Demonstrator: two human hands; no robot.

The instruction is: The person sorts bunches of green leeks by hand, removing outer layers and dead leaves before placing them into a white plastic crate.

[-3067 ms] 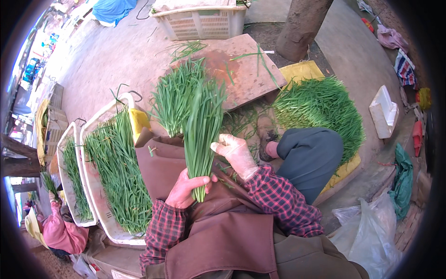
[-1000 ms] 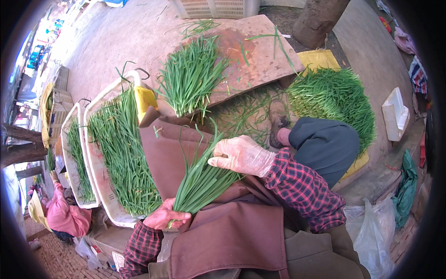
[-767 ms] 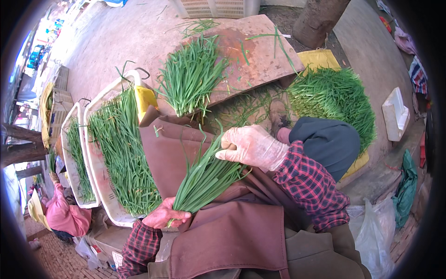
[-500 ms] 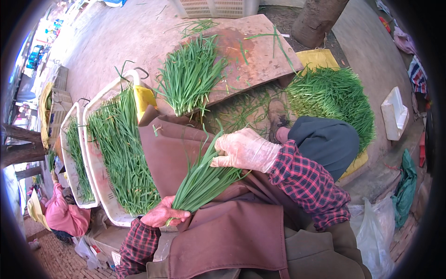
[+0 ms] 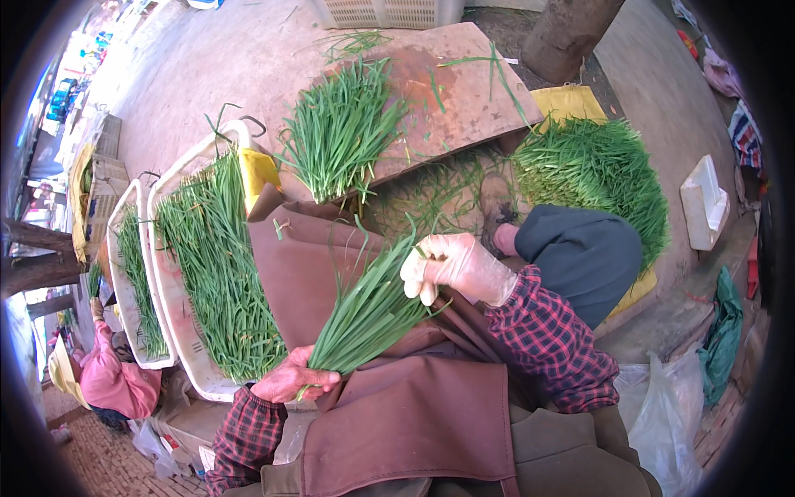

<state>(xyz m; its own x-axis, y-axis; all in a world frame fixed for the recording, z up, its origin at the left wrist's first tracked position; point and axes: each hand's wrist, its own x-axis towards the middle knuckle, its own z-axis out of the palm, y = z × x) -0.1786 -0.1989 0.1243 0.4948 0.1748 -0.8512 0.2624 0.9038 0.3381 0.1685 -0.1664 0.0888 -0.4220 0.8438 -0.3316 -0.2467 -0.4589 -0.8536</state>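
My left hand is closed round the lower ends of a bunch of green garlic chives, held slanting over my lap. The leaves fan up and to the right. At their upper tips is my right hand, in a pale thin glove, its fingers curled and pinched on a few leaf ends. A brown apron covers my lap beneath the bunch. Ahead, a loose heap of chives lies on the edge of a worn board.
White crates full of chives stand at the left. A dense pile of chives rests on yellow sheeting at the right. Beyond are a tree trunk, a pale crate and a white foam piece. Another person sits far left.
My right hand has shifted slightly right and down along the leaf tips, its fingers curling in more. My left hand keeps its hold on the bunch, almost unmoved.
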